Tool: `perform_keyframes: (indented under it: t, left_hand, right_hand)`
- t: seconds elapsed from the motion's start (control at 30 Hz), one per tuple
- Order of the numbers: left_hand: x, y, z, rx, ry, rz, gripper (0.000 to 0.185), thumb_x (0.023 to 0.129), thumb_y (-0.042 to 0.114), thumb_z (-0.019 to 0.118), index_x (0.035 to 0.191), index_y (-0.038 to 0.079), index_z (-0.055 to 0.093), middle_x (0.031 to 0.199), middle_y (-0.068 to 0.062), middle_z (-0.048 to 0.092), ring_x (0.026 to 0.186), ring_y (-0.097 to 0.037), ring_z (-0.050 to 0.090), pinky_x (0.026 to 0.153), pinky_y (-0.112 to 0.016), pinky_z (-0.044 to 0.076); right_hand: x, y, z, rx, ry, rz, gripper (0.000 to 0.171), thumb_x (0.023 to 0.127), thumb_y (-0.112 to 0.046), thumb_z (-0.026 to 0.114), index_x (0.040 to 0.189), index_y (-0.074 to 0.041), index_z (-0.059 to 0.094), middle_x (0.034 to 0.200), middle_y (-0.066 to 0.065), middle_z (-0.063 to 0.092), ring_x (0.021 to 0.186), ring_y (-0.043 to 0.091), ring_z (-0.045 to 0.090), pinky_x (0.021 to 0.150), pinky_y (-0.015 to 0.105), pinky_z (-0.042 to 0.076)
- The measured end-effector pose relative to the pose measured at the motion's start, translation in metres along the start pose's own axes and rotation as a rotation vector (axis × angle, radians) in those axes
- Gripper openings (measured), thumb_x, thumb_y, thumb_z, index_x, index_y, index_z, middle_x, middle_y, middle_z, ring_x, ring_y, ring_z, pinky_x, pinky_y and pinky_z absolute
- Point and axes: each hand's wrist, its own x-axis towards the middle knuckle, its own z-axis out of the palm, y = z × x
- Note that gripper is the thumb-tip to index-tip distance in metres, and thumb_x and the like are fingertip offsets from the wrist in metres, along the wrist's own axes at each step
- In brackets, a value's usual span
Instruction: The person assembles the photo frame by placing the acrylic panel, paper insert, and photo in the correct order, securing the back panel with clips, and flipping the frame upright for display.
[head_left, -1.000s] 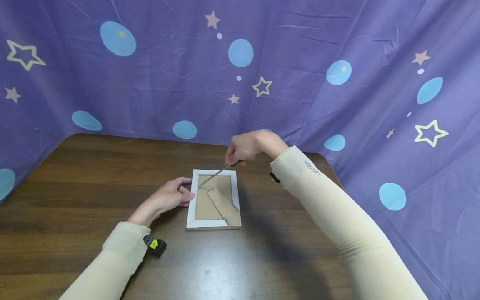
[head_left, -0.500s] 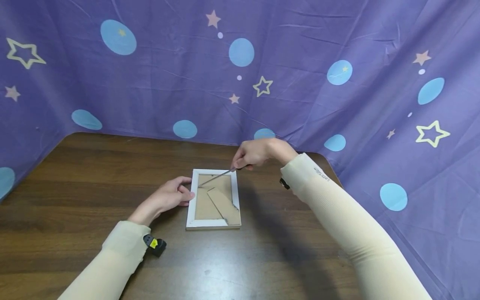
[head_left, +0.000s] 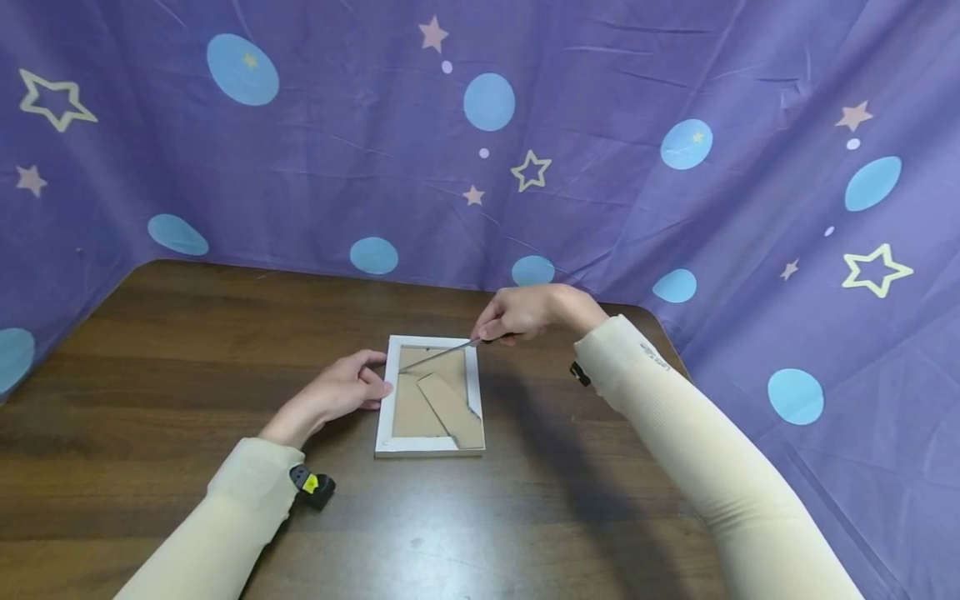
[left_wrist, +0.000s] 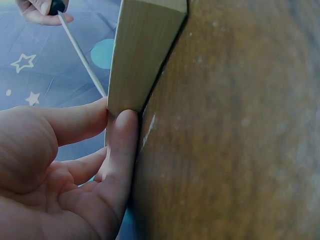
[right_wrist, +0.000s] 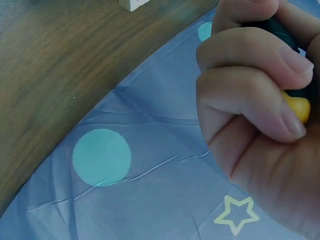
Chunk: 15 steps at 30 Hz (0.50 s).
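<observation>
Picture frame (head_left: 430, 396), white-edged and lying face down with its brown backing board (head_left: 411, 408) up, sits near the middle of the dark wooden bench (head_left: 150, 400), a little toward the far edge. A folded cardboard stand (head_left: 450, 408) lies slanted across the backing.

The left hand (head_left: 341, 392) rests on the bench at the frame's left side, its fingers (left_wrist: 120, 150) straight and pressed against the pale outer edge of the frame, holding nothing.

The right hand (head_left: 517, 312) is at the frame's far right corner, fingers (right_wrist: 250, 60) curled tightly round the black and yellow handle of a screwdriver (head_left: 438, 354). The thin metal shaft runs slanting across the far end of the frame, with its tip down near the far left inner edge of the backing.

Purple cloth (head_left: 600, 167) printed with stars and blue dots hangs behind the bench and along its right side.
</observation>
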Motion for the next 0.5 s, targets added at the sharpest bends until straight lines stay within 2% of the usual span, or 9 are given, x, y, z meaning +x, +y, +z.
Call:
perform_keyframes:
  t: [0.23, 0.5]
  left_hand:
    - [0.002, -0.001, 0.001, -0.017, 0.002, 0.006, 0.066, 0.104, 0.007, 0.066, 0.159, -0.008, 0.033, 0.113, -0.022, 0.067, 0.099, -0.023, 0.071, 0.090, -0.034, 0.064]
    - [0.001, 0.000, 0.001, -0.018, 0.001, -0.003, 0.067, 0.104, 0.008, 0.066, 0.160, -0.007, 0.033, 0.114, -0.021, 0.066, 0.100, -0.023, 0.071, 0.091, -0.034, 0.064]
  right_hand:
    - [0.000, 0.015, 0.005, 0.011, -0.007, -0.025, 0.035, 0.113, -0.024, 0.053, 0.140, -0.009, 0.069, 0.066, 0.000, 0.052, 0.043, 0.004, 0.030, 0.043, 0.021, 0.029]
    - [0.002, 0.030, 0.010, 0.061, -0.012, -0.026, 0.036, 0.113, -0.024, 0.054, 0.144, -0.011, 0.067, 0.064, -0.001, 0.051, 0.043, 0.004, 0.028, 0.042, 0.020, 0.026]
